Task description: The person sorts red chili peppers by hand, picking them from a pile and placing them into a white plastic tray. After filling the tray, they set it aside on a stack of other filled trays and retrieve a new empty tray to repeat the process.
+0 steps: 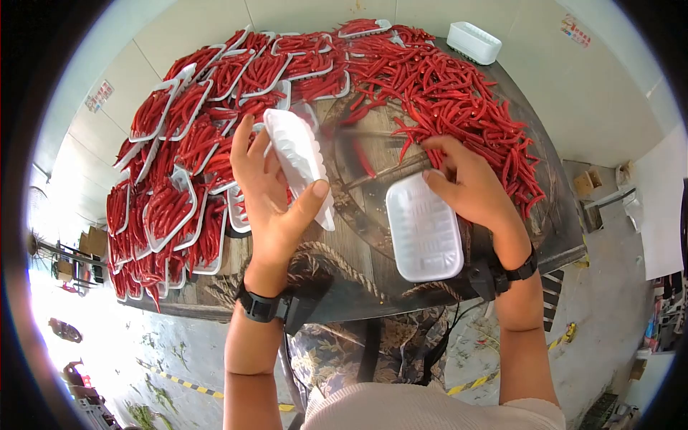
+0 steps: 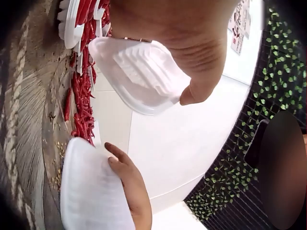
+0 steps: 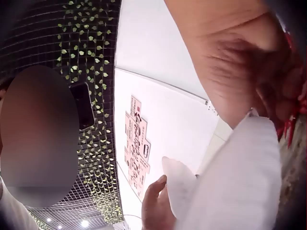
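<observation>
My left hand point(image 1: 269, 208) holds a white foam tray point(image 1: 294, 147) tilted on its side, with the thumb at the near edge and the fingers behind it. In the left wrist view that tray point(image 2: 144, 79) shows a ribbed, bare inside. To the right, my right hand point(image 1: 473, 190) pinches a second white foam tray point(image 1: 424, 233) at its upper corner, thumb on the rim. This tray also has nothing in it and hangs over the table's near part. Close beyond the right hand spreads a heap of loose red chili peppers point(image 1: 459, 97).
Many white trays filled with red chilies point(image 1: 170, 208) crowd the left and back of the round wooden table point(image 1: 358, 244). White trays point(image 1: 474, 43) stand at the back right edge. A rope point(image 1: 337, 265) lies along the near side. A few stray chilies point(image 1: 364, 159) lie mid-table.
</observation>
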A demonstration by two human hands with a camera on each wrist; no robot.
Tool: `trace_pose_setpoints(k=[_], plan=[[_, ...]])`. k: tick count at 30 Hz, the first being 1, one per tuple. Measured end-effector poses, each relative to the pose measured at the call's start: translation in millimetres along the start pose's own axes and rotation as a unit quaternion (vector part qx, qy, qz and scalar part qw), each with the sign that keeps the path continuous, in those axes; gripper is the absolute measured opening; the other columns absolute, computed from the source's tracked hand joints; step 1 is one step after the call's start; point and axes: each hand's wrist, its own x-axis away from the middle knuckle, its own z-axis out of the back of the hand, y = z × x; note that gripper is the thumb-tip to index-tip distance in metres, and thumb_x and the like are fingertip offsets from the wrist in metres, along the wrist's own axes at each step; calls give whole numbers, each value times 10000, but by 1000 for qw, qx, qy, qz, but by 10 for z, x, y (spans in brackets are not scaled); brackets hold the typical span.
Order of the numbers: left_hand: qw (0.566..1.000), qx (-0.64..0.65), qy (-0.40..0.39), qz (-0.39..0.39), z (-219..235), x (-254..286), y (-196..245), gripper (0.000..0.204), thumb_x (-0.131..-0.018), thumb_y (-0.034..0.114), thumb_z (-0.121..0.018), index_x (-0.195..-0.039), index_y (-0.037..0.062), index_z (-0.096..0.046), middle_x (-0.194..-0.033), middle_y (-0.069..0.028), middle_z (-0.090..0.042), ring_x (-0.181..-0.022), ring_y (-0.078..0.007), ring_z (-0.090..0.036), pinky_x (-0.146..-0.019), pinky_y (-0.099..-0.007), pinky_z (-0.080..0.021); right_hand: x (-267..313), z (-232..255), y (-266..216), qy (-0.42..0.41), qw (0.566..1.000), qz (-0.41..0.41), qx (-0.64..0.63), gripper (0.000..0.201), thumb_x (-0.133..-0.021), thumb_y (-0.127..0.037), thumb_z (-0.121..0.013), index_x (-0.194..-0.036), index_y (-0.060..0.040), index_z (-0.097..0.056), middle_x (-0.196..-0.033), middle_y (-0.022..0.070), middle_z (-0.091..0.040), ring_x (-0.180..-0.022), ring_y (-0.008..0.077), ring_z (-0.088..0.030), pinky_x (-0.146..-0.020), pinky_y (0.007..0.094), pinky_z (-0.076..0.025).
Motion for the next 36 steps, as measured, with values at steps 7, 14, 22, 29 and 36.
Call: trace_pose_setpoints(k=[7, 14, 22, 29, 36], plan=[[986, -139, 22, -92, 50, -57, -170, 1058, -747, 199, -854, -1571, 37, -211, -1521, -202, -356, -1386, -319, -410, -1147, -460, -349, 20, -191, -6, -101, 994, 22, 41, 271, -892, -184, -641, -1123, -45, -670, -895, 195, -700, -853, 382, -691, -746, 457, -524], [869, -481, 25, -113, 83, -167, -365, 634, -781, 188, -833, -1327, 18, -560, -1517, -290, -360, -1399, -457, -383, -1131, -501, -358, -81, -582, 55, 11, 973, 225, 43, 238, -906, -152, -689, -1127, -66, -719, -1163, 129, -647, -1120, 336, -579, -971, 442, -455], [894, -443, -47, -54, 2, -23, -98, 216, -821, 176, -809, -930, 22, -703, -934, -95, -686, -826, -233, -642, -696, -345, -480, -209, -768, 235, 106, 937, 272, 193, 219, -891, -287, -691, -997, -101, -738, -928, 76, -635, -975, 293, -594, -835, 460, -468], [779, -565, -257, 88, -105, 272, 154, 270, -779, 254, -824, -836, 20, -702, -598, -110, -630, -529, -280, -621, -523, -386, -458, -151, -393, 191, 191, 965, 168, 61, 175, -863, -113, -721, -1011, -55, -645, -862, 109, -670, -793, 324, -655, -697, 437, -505], [850, -424, -308, 60, -106, 269, 70, 356, -781, 42, -756, -1116, 2, -640, -915, -170, -700, -808, -325, -697, -738, -389, -544, -158, -227, 112, 125, 948, 107, -273, 176, -950, -107, -702, -1077, -1, -645, -900, 62, -708, -818, 123, -667, -699, 288, -523]])
